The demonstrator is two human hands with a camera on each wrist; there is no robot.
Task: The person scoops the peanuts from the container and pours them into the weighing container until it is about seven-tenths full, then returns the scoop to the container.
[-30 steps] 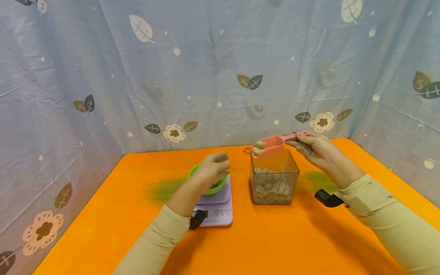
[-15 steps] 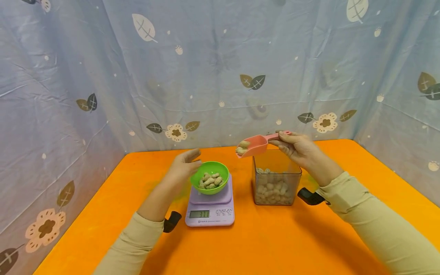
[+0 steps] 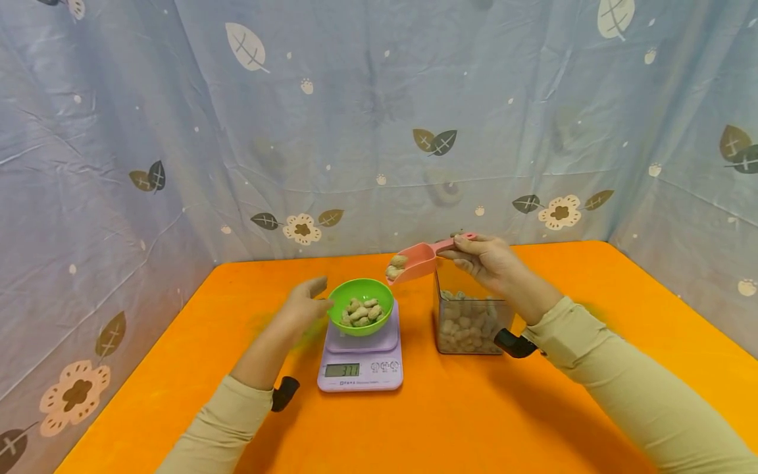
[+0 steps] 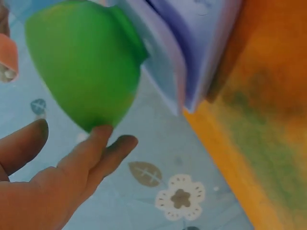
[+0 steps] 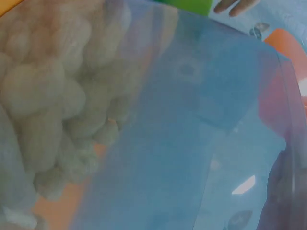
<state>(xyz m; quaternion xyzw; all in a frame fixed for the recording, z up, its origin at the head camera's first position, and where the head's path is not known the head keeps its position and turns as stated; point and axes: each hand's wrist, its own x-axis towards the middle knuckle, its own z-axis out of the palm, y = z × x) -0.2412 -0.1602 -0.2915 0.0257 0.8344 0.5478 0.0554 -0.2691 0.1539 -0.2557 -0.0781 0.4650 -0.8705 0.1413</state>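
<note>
Several peanuts are already lying in the green bowl on the scale; the right hand is gripping the pink scoop just above its rim, more nuts unpoured, while the left hand is hovering open beside it

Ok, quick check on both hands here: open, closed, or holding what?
Left hand: open, fingers straight beside the green bowl, holding nothing.
Right hand: fingers pinch the pink scoop handle.
</note>
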